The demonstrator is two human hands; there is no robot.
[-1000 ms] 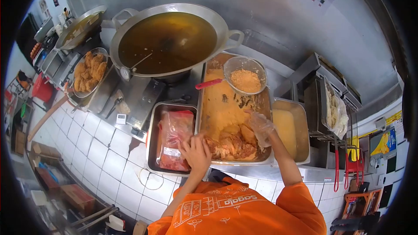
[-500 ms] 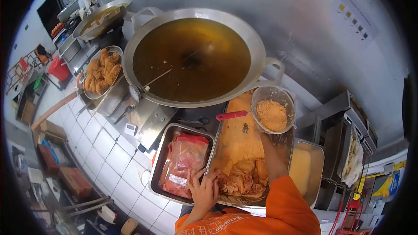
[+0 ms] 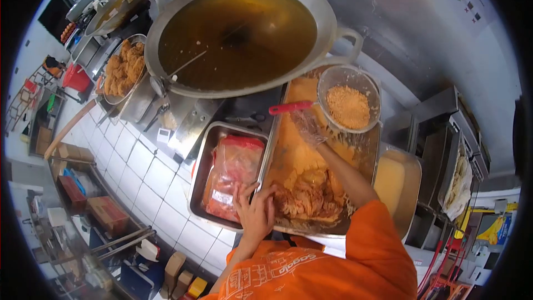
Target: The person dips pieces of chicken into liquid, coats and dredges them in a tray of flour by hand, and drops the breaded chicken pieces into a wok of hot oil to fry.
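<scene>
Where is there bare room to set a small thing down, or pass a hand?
Setting down: the bare steel between white timer and meat tray. Passing a hand: probably over the breading between right hand and coated meat. Crowded: behind the meat tray, with scissors; around the sieve.

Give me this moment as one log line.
left hand: beside bagged meat | gloved right hand: over breading tray, near red handle | strainer: holds crumbs

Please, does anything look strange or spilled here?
No clear spill. Odd: the right hand wears a clear glove while the left hand looks bare, and pale bits float in the oil of the big wok.
</scene>
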